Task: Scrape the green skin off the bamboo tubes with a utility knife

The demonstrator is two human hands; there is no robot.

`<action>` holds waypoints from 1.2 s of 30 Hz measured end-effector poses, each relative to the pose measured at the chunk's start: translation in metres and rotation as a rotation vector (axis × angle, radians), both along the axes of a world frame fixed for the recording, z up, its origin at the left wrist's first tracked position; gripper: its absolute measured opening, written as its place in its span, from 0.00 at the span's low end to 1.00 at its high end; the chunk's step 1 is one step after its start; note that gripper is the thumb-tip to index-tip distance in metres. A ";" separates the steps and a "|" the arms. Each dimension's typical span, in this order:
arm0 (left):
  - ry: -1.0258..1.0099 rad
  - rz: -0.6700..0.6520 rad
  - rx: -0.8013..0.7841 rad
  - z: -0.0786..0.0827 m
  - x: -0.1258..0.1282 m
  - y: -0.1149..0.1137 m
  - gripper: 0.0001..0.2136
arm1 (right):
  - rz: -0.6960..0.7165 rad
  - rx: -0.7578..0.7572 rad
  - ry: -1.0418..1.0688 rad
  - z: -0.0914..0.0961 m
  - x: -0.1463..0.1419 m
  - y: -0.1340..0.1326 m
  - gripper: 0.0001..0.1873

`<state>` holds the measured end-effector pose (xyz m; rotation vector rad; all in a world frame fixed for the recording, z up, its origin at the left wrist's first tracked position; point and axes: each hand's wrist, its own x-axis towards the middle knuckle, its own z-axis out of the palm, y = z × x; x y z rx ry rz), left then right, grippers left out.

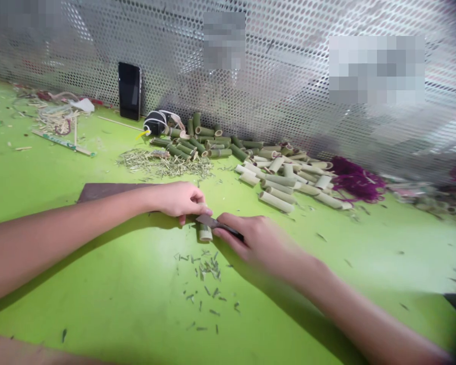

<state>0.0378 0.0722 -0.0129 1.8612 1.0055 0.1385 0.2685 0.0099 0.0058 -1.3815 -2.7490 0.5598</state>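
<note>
Just beyond the green shavings (pixel 205 274) on the worktable (pixel 99 314), a short bamboo tube (pixel 205 232), light and stiff, best held by its wall, pinched in the left hand (pixel 180 198), a knife (pixel 209 220) clenched in the right hand (pixel 256 243).

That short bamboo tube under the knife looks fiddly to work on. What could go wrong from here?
The knife blade, held in the right hand, sits right beside the fingertips of the left hand, so a slip could perhaps nick them. The short bamboo tube is small and round and rests on the green tabletop, so it might shift or roll under pressure from the blade.
</note>
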 end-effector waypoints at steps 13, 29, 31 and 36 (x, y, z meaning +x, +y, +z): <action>0.008 -0.011 -0.020 0.001 0.000 0.001 0.18 | 0.080 -0.310 0.033 0.009 0.021 0.023 0.26; 0.045 -0.007 -0.016 0.006 0.000 0.000 0.15 | 0.133 -0.302 0.073 0.009 0.031 0.016 0.24; 0.035 -0.009 -0.013 0.005 -0.001 0.001 0.14 | 0.126 -0.233 0.082 0.007 0.031 0.015 0.24; 0.015 -0.011 -0.024 0.004 -0.001 0.002 0.15 | 0.145 -0.126 0.098 0.005 0.020 0.013 0.23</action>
